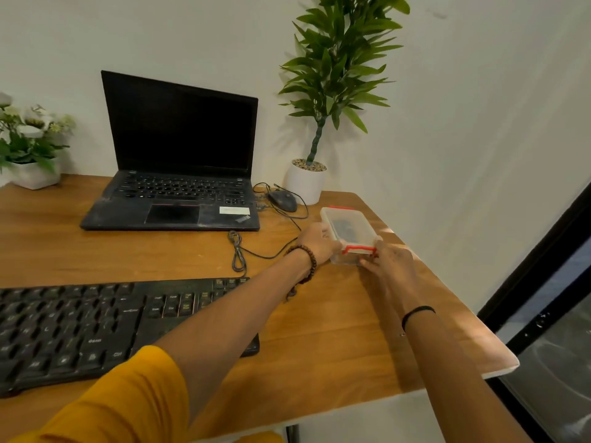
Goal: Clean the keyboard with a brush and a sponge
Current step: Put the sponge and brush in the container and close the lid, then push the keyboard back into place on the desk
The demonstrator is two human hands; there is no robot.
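A black keyboard (96,324) lies at the front left of the wooden desk (335,330). At the right side of the desk stands a clear plastic box (350,230) with red latches and something dark inside; neither a brush nor a sponge can be made out. My left hand (318,243) grips the box's left side. Its near right corner, by the red front latch, is held by my right hand (388,260).
An open black laptop (179,174) sits at the back of the desk, with a black mouse (283,200) and its looped cable (238,252) to its right. A tall potted plant (315,123) stands behind the box. A flower pot (32,145) is at the back left. The desk edge lies close right of the box.
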